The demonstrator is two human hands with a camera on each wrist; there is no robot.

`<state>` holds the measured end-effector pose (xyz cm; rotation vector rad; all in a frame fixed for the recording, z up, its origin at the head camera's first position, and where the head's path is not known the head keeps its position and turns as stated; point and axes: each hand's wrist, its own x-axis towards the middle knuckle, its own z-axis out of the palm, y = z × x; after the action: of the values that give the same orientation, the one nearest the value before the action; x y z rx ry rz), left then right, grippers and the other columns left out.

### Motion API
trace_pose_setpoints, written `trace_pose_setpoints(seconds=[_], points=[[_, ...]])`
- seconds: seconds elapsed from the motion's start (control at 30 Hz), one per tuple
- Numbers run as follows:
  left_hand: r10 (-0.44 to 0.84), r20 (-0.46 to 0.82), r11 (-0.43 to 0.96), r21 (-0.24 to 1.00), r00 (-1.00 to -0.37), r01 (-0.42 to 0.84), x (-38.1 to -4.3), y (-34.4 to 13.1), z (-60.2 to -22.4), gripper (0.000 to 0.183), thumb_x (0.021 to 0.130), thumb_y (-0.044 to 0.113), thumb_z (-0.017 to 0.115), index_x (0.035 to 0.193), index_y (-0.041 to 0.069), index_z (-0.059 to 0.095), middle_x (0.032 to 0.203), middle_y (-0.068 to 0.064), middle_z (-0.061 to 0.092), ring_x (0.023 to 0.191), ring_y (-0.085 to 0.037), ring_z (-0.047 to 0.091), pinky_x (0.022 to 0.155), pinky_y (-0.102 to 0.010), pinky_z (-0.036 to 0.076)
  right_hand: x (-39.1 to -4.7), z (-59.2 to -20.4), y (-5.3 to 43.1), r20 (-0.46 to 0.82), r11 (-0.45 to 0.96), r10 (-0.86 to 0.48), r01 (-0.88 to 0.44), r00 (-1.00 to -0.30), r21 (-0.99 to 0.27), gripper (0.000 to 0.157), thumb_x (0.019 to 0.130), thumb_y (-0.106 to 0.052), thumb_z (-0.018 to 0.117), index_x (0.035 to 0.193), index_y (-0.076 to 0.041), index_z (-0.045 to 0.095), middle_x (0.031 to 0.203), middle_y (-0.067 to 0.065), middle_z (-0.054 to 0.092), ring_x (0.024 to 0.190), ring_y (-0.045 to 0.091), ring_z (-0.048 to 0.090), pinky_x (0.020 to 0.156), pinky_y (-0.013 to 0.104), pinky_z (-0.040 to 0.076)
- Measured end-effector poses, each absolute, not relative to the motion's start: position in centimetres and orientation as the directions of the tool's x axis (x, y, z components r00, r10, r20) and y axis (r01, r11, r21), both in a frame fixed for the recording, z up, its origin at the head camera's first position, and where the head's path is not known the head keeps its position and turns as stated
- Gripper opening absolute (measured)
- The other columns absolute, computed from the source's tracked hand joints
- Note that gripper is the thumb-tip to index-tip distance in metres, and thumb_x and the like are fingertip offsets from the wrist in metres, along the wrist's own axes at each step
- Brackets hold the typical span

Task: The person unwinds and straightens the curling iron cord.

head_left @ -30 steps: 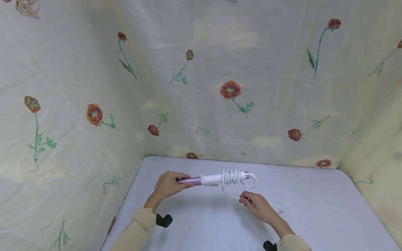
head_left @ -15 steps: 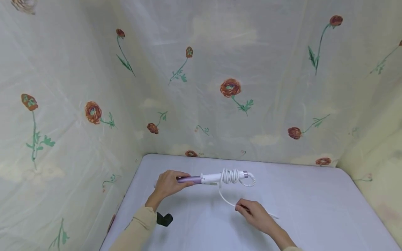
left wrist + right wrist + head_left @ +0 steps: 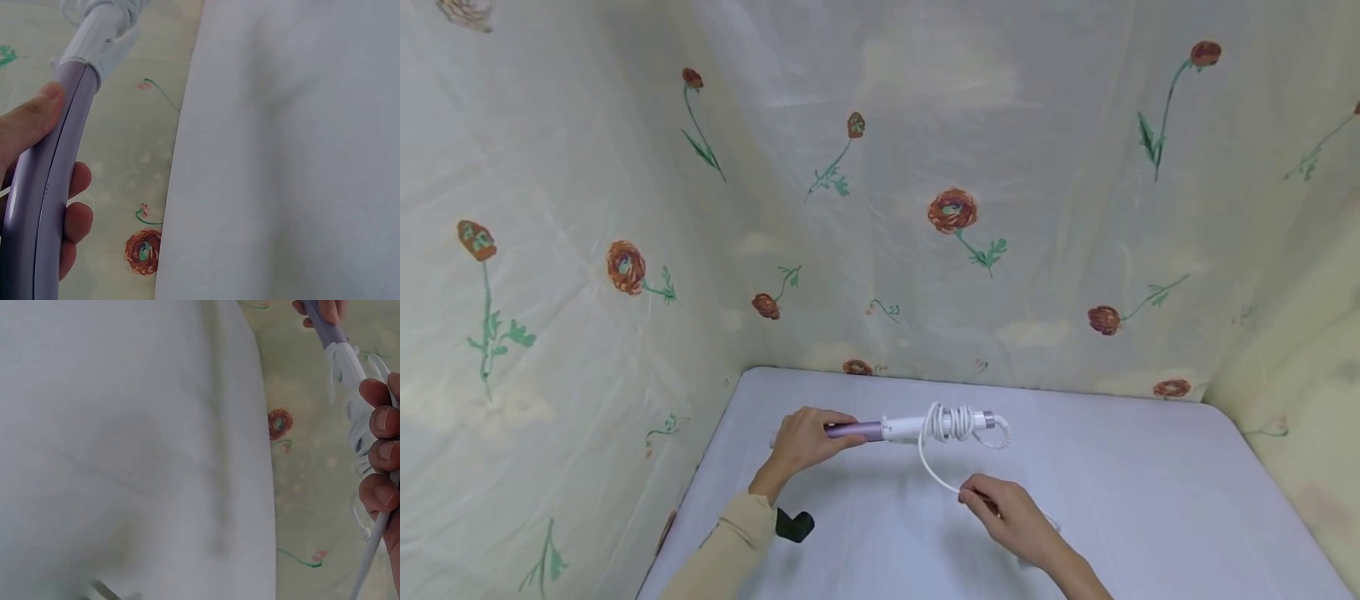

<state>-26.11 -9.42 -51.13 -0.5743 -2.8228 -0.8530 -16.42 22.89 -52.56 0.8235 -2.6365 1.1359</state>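
Observation:
My left hand grips the purple barrel of a hair curling iron, holding it level above the table. In the left wrist view the thumb lies along one side of the purple barrel and fingertips show on the other. White cord coils wrap the iron's white handle, and the cord leaves its right end in a small loop. From the coils a loose length of cord bows down to my right hand, whose curled fingers hold it. More cord trails behind that hand; in the right wrist view the cord runs below the fingers.
A white-covered table with rounded back corners lies under both hands. Flower-printed cloth hangs behind it and on both sides. A black piece sits at my left wrist. Something small and blurred shows low in the right wrist view.
My right hand has moved down and slightly left with the cord. The loose length between coils and hand bows more, its upper part now farther left on the handle. My left hand stays nearly still.

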Motion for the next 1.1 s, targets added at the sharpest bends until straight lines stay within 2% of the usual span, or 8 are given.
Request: trace_pose_setpoints(seconds=[0.23,0.43,0.53,0.7,0.87,1.1], points=[[0.349,0.283,0.750,0.487,-0.894,0.447,-26.4,-9.4,-51.0,0.041,0.075,0.056,0.071,0.103,0.026,0.074,0.090,0.005,0.074,0.069,-0.004,0.057,0.065,-0.025,0.041,-16.4,-50.7,22.4,0.460,0.537,-0.411,-0.617,-0.787,-0.575,0.017,0.092,-0.010,0.059,0.086,-0.026,0.060,0.068,-0.020,0.047,0.057,-0.008,0.040,0.049,0.016,0.039],[0.373,0.303,0.737,0.478,-0.877,0.478,-26.6,-9.3,-50.9,0.041,0.075,0.057,0.071,0.102,0.026,0.074,0.091,0.006,0.074,0.072,-0.004,0.059,0.065,-0.025,0.042,-16.8,-48.8,22.4,0.587,0.507,-0.423,-0.717,-0.690,-0.478,0.019,0.088,-0.002,0.062,0.088,-0.021,0.061,0.073,-0.015,0.051,0.062,-0.007,0.040,0.051,0.012,0.037],[0.383,0.304,0.735,0.472,-0.872,0.487,-26.6,-9.3,-50.9,0.042,0.075,0.058,0.070,0.102,0.026,0.074,0.092,0.006,0.074,0.073,-0.005,0.060,0.066,-0.025,0.043,-17.2,-47.8,22.5,0.604,0.509,-0.430,-0.733,-0.671,-0.452,0.017,0.088,-0.003,0.063,0.089,-0.020,0.061,0.073,-0.014,0.052,0.064,-0.006,0.040,0.053,0.012,0.036],[0.406,0.283,0.730,0.472,-0.869,0.494,-26.4,-9.3,-51.1,0.042,0.074,0.059,0.070,0.101,0.026,0.075,0.093,0.008,0.074,0.074,-0.004,0.060,0.068,-0.027,0.042,-17.8,-46.9,22.6,0.615,0.511,-0.439,-0.745,-0.655,-0.429,0.004,0.089,-0.011,0.064,0.090,-0.015,0.063,0.074,-0.014,0.051,0.065,-0.005,0.040,0.055,0.010,0.036],[0.441,0.289,0.704,0.476,-0.850,0.527,-26.2,-9.3,-51.5,0.042,0.074,0.061,0.069,0.098,0.028,0.075,0.091,0.010,0.074,0.070,0.000,0.056,0.064,-0.022,0.041,-18.4,-46.2,22.9,0.646,0.530,-0.428,-0.754,-0.632,-0.388,0.014,0.085,-0.003,0.067,0.090,-0.016,0.064,0.075,-0.013,0.052,0.063,-0.005,0.039,0.053,0.007,0.033],[0.469,0.296,0.674,0.488,-0.832,0.554,-25.9,-9.5,-52.2,0.043,0.074,0.062,0.067,0.099,0.027,0.075,0.091,0.009,0.074,0.065,0.003,0.053,0.060,-0.018,0.039,-19.9,-45.0,23.7,0.665,0.561,-0.422,-0.754,-0.616,-0.342,0.017,0.082,-0.001,0.069,0.092,-0.015,0.066,0.076,-0.012,0.054,0.063,-0.004,0.039,0.053,0.012,0.035]])
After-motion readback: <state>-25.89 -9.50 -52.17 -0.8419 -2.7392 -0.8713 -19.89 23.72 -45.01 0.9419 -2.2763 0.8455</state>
